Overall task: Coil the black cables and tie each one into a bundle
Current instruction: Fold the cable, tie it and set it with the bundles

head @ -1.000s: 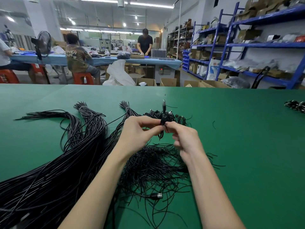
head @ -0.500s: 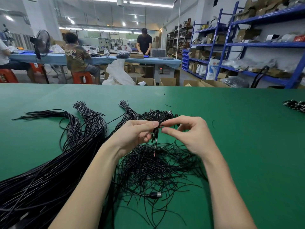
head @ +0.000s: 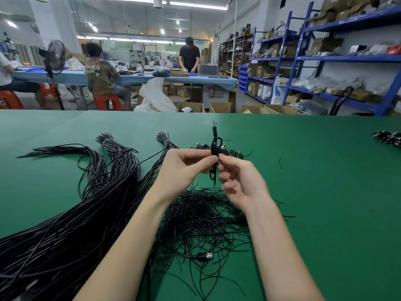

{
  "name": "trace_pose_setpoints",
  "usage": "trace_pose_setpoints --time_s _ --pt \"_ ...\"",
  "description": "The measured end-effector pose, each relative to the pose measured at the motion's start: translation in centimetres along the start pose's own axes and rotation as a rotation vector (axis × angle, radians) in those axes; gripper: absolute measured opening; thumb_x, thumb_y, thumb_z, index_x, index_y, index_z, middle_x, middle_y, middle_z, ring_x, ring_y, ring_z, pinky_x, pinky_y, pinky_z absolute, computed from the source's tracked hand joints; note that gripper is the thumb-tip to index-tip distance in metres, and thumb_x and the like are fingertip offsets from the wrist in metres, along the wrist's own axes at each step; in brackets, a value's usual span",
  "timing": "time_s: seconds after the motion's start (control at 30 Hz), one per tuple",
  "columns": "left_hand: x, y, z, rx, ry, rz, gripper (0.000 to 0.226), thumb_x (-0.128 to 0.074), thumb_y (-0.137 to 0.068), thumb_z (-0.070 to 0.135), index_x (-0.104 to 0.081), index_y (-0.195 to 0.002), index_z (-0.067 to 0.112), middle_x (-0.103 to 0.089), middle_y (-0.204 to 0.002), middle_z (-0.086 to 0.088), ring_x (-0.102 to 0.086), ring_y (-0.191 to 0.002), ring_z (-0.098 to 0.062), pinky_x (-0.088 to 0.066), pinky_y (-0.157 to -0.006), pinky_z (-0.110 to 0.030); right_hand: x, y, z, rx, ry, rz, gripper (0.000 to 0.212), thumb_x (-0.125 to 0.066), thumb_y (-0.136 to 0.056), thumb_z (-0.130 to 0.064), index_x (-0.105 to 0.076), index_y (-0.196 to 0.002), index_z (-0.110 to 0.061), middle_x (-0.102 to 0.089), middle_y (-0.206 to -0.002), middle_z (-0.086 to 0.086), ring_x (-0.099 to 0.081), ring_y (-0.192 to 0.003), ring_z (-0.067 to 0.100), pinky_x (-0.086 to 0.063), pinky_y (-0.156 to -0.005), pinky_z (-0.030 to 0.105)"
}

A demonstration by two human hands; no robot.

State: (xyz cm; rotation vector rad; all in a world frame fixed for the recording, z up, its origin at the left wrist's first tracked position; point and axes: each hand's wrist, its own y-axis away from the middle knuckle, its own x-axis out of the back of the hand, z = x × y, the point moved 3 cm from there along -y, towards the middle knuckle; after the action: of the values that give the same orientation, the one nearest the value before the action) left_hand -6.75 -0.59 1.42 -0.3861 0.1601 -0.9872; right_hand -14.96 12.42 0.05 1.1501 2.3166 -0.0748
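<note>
Cable bundle (head: pixel 214 157) now upright again, pinched between both hands.

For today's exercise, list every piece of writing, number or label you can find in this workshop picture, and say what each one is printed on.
Seated person's brown shirt back: pale lettering in two rows, too blurred to read.
Cabinet under the blue table: small red lit display, too small to read.
White sack on the blue shelving: blue print, unreadable.
Cardboard boxes and the coiled black cable pinched by left hand and right hand: no visible text.

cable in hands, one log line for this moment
left hand pinches cable | right hand pinches cable | cable coiled, plug up | above tie pile
</note>
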Motion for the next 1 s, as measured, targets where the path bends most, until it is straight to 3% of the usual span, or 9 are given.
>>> trace_pose_setpoints --time_s 0.07,0.2,0.3,0.4,0.5,0.57,0.77,0.83,1.0 --pt "0.2 -0.1 -0.2 0.017 -0.053 0.015 0.015 -0.082 -0.082 0.018 -0.081 -0.096 0.013 -0.078 -0.082 -0.003 -0.070 -0.070 -0.013 -0.056 -0.069 -0.022 0.0 -0.3 0.5 0.026 0.023 0.012 0.010 -0.081 -0.084 -0.021 -0.073 -0.084 -0.014 -0.067 -0.067 -0.004 -0.049 -0.047 0.003 -0.030 -0.034 0.013" --pt "0.3 0.1 -0.1 0.159 0.141 0.016 0.020 -0.078 -0.083 0.014 -0.077 -0.097 0.000 -0.072 -0.073 -0.004 -0.061 -0.062 -0.009 -0.051 -0.063 -0.016 -0.2 -0.1 -0.5 0.566 0.483 0.094 0.006 -0.082 -0.087 -0.030 -0.079 -0.085 -0.026 -0.076 -0.074 -0.008 -0.056 -0.052 0.006 -0.042 -0.046 0.016" --pt "0.4 0.0 0.3 0.245 0.283 -0.024 0.026 -0.078 -0.075 0.019 -0.077 -0.094 0.001 -0.068 -0.069 -0.002 -0.058 -0.057 -0.006 -0.050 -0.059 -0.013 -0.3 0.5 -1.4 0.880 0.776 0.112 0.006 -0.079 -0.088 -0.036 -0.078 -0.082 -0.037 -0.074 -0.075 -0.021 -0.061 -0.057 0.005 -0.045 -0.055 0.013" --pt "0.6 0.0 0.3 0.313 0.336 -0.069 0.018 -0.079 -0.072 0.020 -0.080 -0.083 0.007 -0.068 -0.070 0.002 -0.056 -0.055 -0.004 -0.051 -0.057 -0.011 -0.5 0.9 -1.8 0.987 0.923 0.041 0.004 -0.078 -0.090 -0.031 -0.078 -0.089 -0.035 -0.073 -0.084 -0.022 -0.062 -0.068 0.005 -0.041 -0.059 0.007" --pt "0.7 0.1 0.2 0.304 0.282 -0.075 0.021 -0.081 -0.069 0.024 -0.082 -0.082 0.008 -0.070 -0.073 0.000 -0.057 -0.056 -0.005 -0.051 -0.058 -0.012 -0.5 0.9 -1.7 0.915 0.971 0.038 0.009 -0.074 -0.093 -0.029 -0.076 -0.085 -0.032 -0.072 -0.078 -0.019 -0.064 -0.071 0.004 -0.044 -0.063 0.008" --pt "1.3 0.0 0.2 0.228 0.149 -0.066 0.028 -0.082 -0.069 0.028 -0.081 -0.088 0.008 -0.070 -0.071 -0.001 -0.058 -0.057 -0.007 -0.050 -0.060 -0.013 -0.4 0.4 -1.4 0.713 0.904 -0.006 0.017 -0.072 -0.095 -0.028 -0.076 -0.078 -0.029 -0.072 -0.072 -0.013 -0.064 -0.065 0.004 -0.048 -0.058 0.015" --pt "1.7 0.0 0.1 0.176 0.001 -0.094 0.030 -0.082 -0.071 0.032 -0.081 -0.092 0.011 -0.071 -0.073 -0.004 -0.059 -0.059 -0.010 -0.050 -0.061 -0.017 -0.6 0.3 0.0 -0.077 0.167 -0.204 0.017 -0.072 -0.093 -0.014 -0.077 -0.078 -0.009 -0.066 -0.069 0.000 -0.058 -0.054 0.003 -0.045 -0.043 0.011" --pt "1.8 0.1 0.1 0.212 0.024 -0.114 0.035 -0.081 -0.072 0.031 -0.080 -0.096 0.006 -0.066 -0.068 -0.003 -0.056 -0.057 -0.010 -0.049 -0.060 -0.017 -0.4 0.3 -0.3 -0.012 0.272 -0.242 0.009 -0.072 -0.093 -0.017 -0.075 -0.087 -0.011 -0.069 -0.074 -0.002 -0.061 -0.059 0.004 -0.046 -0.046 0.013" --pt "1.8 0.1 0.3 0.311 0.114 -0.154 0.031 -0.079 -0.074 0.026 -0.078 -0.095 0.002 -0.058 -0.061 0.002 -0.051 -0.053 -0.007 -0.047 -0.056 -0.015 -0.5 1.2 -2.5 0.539 0.941 -0.166 0.007 -0.081 -0.087 -0.031 -0.075 -0.088 -0.026 -0.074 -0.078 -0.014 -0.066 -0.057 0.006 -0.046 -0.054 0.015"
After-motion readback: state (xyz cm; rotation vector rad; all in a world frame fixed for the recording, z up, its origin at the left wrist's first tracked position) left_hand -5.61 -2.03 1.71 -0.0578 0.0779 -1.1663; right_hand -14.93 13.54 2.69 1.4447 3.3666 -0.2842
